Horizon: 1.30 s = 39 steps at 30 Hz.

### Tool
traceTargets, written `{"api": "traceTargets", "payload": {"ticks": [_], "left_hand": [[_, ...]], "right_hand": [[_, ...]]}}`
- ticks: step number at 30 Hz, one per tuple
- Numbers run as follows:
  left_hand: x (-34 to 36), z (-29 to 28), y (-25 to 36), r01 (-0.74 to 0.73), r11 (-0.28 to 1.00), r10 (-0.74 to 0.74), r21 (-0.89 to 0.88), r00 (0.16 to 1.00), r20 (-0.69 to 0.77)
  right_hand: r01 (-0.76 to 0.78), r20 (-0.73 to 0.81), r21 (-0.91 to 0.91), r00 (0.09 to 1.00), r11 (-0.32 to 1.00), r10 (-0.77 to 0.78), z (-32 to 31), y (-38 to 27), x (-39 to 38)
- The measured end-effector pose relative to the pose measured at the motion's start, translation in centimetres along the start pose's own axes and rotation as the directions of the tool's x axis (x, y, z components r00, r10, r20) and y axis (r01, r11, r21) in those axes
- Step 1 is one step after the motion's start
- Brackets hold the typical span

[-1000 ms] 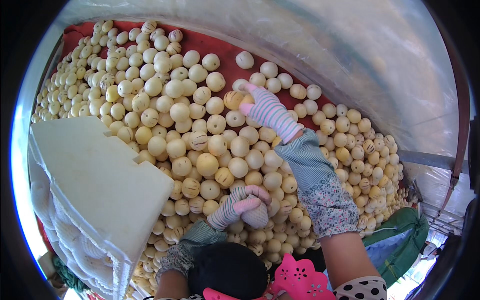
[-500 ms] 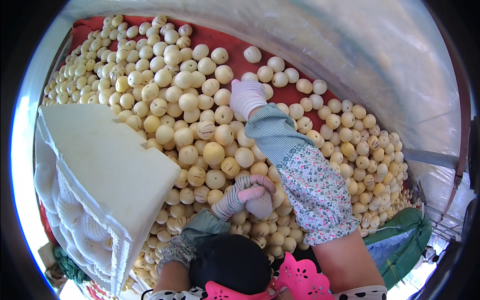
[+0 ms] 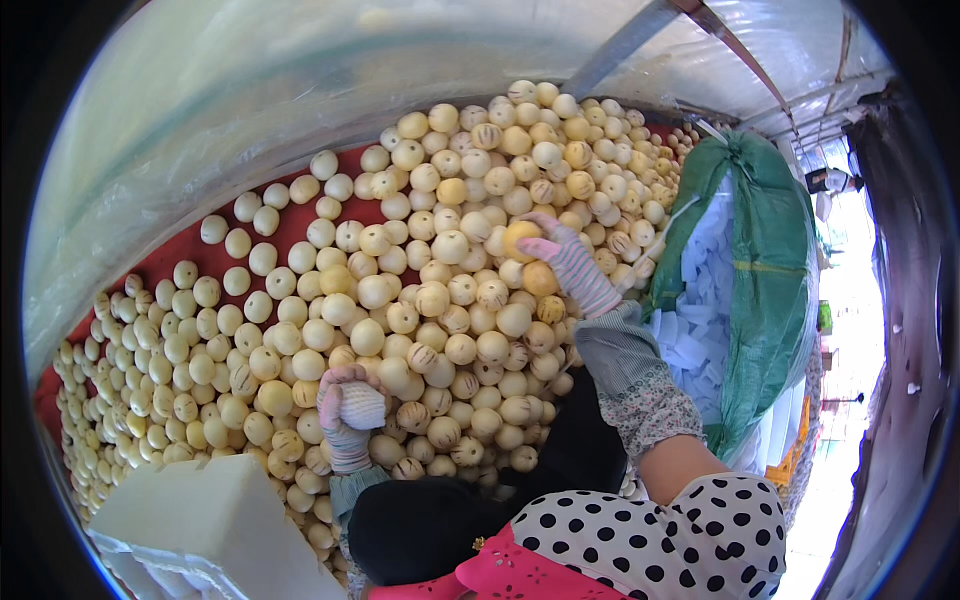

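My left hand (image 3: pixel 346 425), in a striped glove, is closed around a pepino melon in a white foam net sleeve (image 3: pixel 362 407), low over the pile. Farther off to the right, my gloved right hand (image 3: pixel 575 268) has its fingers and thumb around a yellow pepino melon (image 3: pixel 519 241). Another yellowish melon (image 3: pixel 540 279) lies just under that hand. Around both hands spreads a wide heap of cream pepino melons (image 3: pixel 450 290), some with purple streaks. The palms are hidden.
A white foam box (image 3: pixel 215 515) stands at the near left. On the right, an open green sack (image 3: pixel 768 265) holds many white foam net sleeves (image 3: pixel 692 335). Red cloth (image 3: pixel 185 245) shows under the melons, and plastic sheeting (image 3: pixel 230 110) rises behind them.
The view has swung right, bringing the green sack in. My right hand has gone from the far side of the pile to a yellow melon near the sack. My left hand still holds the netted melon.
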<state>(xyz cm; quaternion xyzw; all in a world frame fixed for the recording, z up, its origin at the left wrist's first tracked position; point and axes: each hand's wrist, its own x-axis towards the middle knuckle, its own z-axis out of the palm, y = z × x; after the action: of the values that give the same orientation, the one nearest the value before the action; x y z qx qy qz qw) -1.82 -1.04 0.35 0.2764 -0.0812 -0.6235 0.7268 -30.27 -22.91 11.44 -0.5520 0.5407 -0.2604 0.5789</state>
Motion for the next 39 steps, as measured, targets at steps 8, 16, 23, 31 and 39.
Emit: {"api": "traceTargets", "payload": {"ticks": [8,16,23,31,39], "left_hand": [[-0.2,1.7,1.5,0.095,0.989,-0.120,-0.117,0.965,-0.232],[-5.1,12.5,12.9,-0.159,0.987,0.158,0.008,0.985,0.069],[-10.9,24.3,6.2,-0.231,0.973,0.223,-0.010,0.928,0.299],[-10.5,23.6,-16.3,0.488,0.827,-0.444,0.278,0.871,-0.209],[-9.6,20.2,-21.3,0.724,0.656,-0.751,-0.212,0.601,-0.274]], "right_hand": [[0.081,-0.412,-0.516,0.850,0.853,-0.330,-2.9,7.9,-3.5],[0.225,-0.493,-0.287,0.799,0.931,-0.345,-8.2,12.0,-9.1],[0.030,-0.634,-0.346,0.729,0.938,-0.258,-13.8,15.3,-21.4],[-0.229,-0.634,-0.756,0.492,0.613,-0.597,-21.9,17.2,-26.6],[-0.538,-0.587,-0.809,0.747,0.236,-0.313,-23.0,17.3,-19.1]]}}
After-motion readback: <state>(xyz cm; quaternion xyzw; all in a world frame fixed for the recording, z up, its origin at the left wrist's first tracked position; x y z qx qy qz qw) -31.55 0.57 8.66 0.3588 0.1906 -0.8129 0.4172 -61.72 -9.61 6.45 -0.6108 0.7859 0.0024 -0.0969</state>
